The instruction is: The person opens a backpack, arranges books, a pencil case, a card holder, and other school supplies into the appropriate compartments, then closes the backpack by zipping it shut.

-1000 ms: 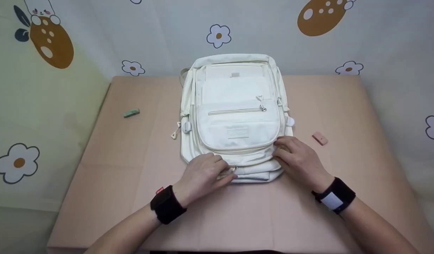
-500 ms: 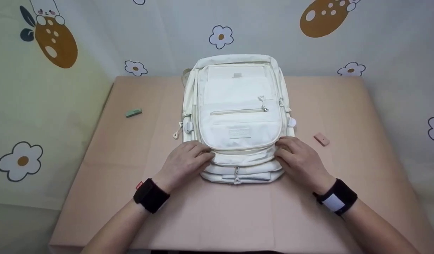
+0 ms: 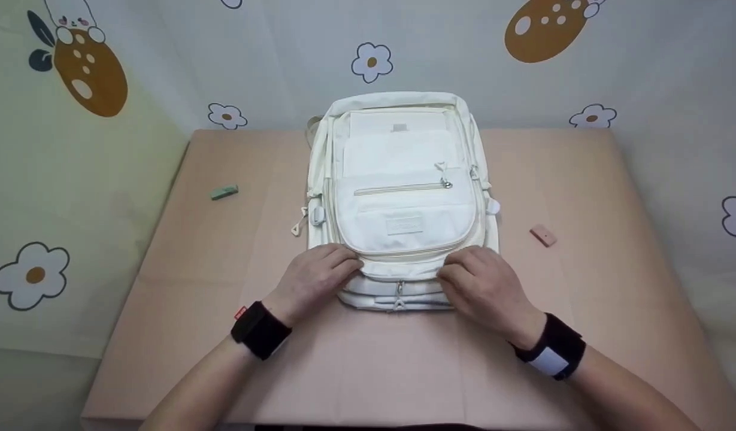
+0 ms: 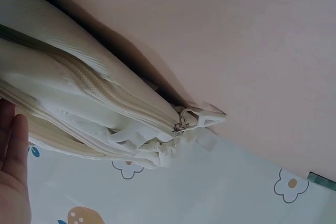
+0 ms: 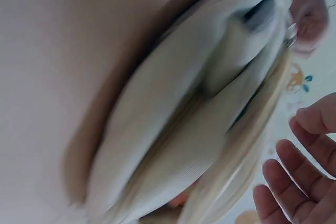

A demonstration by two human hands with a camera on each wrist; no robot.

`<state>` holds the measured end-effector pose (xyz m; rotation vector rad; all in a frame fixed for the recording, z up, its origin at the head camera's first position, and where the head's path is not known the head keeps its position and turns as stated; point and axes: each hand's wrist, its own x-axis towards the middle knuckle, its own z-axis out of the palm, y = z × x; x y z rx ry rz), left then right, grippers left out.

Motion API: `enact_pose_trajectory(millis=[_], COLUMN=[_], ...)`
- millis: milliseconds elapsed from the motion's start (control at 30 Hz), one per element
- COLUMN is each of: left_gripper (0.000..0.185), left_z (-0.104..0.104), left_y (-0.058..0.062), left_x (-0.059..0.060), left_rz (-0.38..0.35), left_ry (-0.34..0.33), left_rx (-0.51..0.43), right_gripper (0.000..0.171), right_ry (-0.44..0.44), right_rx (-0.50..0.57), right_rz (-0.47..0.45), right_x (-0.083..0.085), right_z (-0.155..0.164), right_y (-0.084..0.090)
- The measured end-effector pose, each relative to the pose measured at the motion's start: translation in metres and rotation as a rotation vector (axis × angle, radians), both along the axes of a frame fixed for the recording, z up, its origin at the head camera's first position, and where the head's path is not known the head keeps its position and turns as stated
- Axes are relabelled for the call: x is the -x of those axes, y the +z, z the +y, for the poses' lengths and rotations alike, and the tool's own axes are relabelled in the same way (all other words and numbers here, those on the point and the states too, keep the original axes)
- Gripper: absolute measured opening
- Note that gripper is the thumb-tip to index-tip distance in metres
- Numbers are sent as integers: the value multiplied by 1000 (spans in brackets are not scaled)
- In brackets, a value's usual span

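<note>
From the head camera I see the cream backpack lying flat on its back in the middle of the pink desk, its top end toward me. My left hand rests on the backpack's near left corner, fingers curled over the edge of the front pocket, though I cannot tell whether they pinch the fabric or only press on it. My right hand has slid inward along the near edge since half a second ago, from the backpack's right corner toward the zipper pulls at its middle, and its fingers now lie just right of them; I judge it is going for a pull while the left steadies the bag. A green eraser lies well left of the backpack, a pink eraser to its right. In the left wrist view the backpack shows edge-on with its zipper seams and a side pull tab, and only the left hand's straight fingers show beside the fabric. The right wrist view is blurred by motion: the backpack fills it, and the right hand's fingers are spread and loosely bent, holding nothing, beside its edge.
</note>
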<state>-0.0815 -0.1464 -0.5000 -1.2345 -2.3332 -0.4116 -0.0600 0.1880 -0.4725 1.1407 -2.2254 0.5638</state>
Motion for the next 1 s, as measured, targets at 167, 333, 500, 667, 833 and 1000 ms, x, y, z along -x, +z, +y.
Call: enact_pose_trajectory(millis=[167, 333, 500, 667, 833, 1000], left_gripper=[17, 15, 14, 14, 14, 12], left_z=[1, 2, 2, 1, 1, 0], left_y=[1, 4, 4, 2, 2, 2], left_x=[0, -1, -1, 0, 1, 2], left_rz=[-7, -36, -36, -21, -14, -14], left_ry=[6, 20, 18, -2, -4, -6], left_rx=[-27, -26, -42, -66, -59, -51], right_gripper=[16, 43, 37, 28, 25, 24], right_ry=[16, -111, -184, -199, -167, -134], right_rx=[-100, -218, -255, -254, -209, -202], right_rz=[-14, 34, 46, 38, 47, 6], right_x=[-10, -10, -8, -9, -7, -5], right_z=[-34, -57, -67, -68, -62, -49], right_y=[1, -5, -9, -9, -8, -4])
